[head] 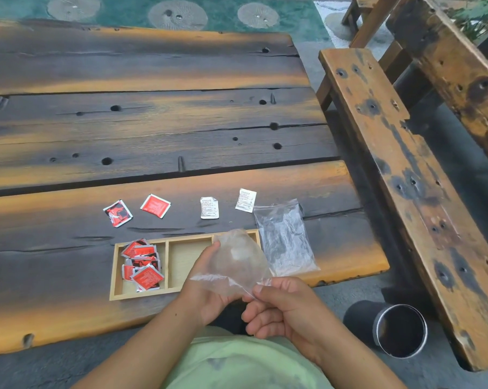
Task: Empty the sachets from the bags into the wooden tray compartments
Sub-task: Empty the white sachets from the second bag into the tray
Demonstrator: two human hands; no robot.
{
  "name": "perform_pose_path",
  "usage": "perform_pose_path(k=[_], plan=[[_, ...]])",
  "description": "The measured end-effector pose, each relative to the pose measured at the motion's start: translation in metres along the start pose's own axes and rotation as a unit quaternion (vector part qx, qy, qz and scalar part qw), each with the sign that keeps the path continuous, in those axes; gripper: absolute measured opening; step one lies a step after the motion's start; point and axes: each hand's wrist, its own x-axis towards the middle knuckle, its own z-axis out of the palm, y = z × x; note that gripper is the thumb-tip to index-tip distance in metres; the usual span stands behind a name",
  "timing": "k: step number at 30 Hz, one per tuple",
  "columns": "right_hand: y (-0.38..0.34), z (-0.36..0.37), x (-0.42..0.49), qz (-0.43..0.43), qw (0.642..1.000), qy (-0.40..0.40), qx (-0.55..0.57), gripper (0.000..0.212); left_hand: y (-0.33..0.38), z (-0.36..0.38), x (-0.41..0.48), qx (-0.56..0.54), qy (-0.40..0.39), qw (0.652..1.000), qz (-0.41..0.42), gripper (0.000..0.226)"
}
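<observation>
1. Far out past the left hand and to its left, a red and black sachet (117, 213) lay flat on the wooden table (153, 136). The print on it was too small to read.
2. Just right of it lay one plain red sachet (155, 205), with tiny writing that could not be read.
3. Left of the left hand sat one wooden tray (113, 272) with three boxes in a row. The left box held a pile of red sachets (141, 265). They lay on top of each other, so they could not be counted well.
4. The left hand (206, 287) was curled under a clear bag (237, 262), with its thumb on top. The bag hung over the right box of the tray.
5. Beyond both hands lay a first white sachet (209, 208) and a second white sachet (245, 200), a little apart. Their small print could not be read. That made four loose sachets in all.
6. The right hand (282, 307) pinched the near edge of the same bag between thumb and fingers.
7. Past the right hand, touching the right side of the tray, a second clear bag (284, 240) lay flat.
8. Right of the right hand, a black cup (400, 329) stood on the ground by a long bench (391, 164).
</observation>
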Motion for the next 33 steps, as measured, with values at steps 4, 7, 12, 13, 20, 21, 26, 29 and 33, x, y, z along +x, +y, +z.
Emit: perform_pose_path(k=[4,7,12,13,20,21,26,29,33], plan=[[-0.005,-0.015,-0.001,-0.007,0.999,0.001,-0.042,0.016,0.010,0.011,0.013,0.007,0.024,0.999,-0.028,0.049],[-0.007,-0.030,0.001,-0.013,0.994,0.006,-0.109,0.017,0.023,0.020,0.029,0.048,0.024,0.998,-0.030,0.054],[-0.005,-0.061,0.012,-0.011,0.982,0.032,-0.187,0.019,0.038,0.041,0.055,0.086,0.023,0.995,0.035,0.048],[-0.004,-0.069,0.015,-0.015,0.979,0.037,-0.199,0.019,0.039,0.045,0.060,0.096,0.026,0.994,0.043,0.048],[-0.003,-0.125,0.041,-0.032,0.967,0.062,-0.243,0.019,0.031,0.069,0.101,0.146,0.090,0.981,0.086,0.032],[-0.002,-0.133,0.047,-0.031,0.967,0.062,-0.245,0.019,0.030,0.071,0.107,0.155,0.106,0.978,0.090,0.028],[0.007,-0.170,0.068,-0.044,0.962,0.080,-0.258,0.019,0.029,0.075,0.134,0.233,0.138,0.959,0.080,0.021],[0.011,-0.187,0.079,-0.035,0.960,0.086,-0.266,0.018,0.029,0.075,0.153,0.331,0.139,0.931,0.072,0.016],[0.018,-0.205,0.093,-0.022,0.947,0.106,-0.303,0.022,0.035,0.082,0.173,0.463,0.158,0.866,0.104,0.013]])
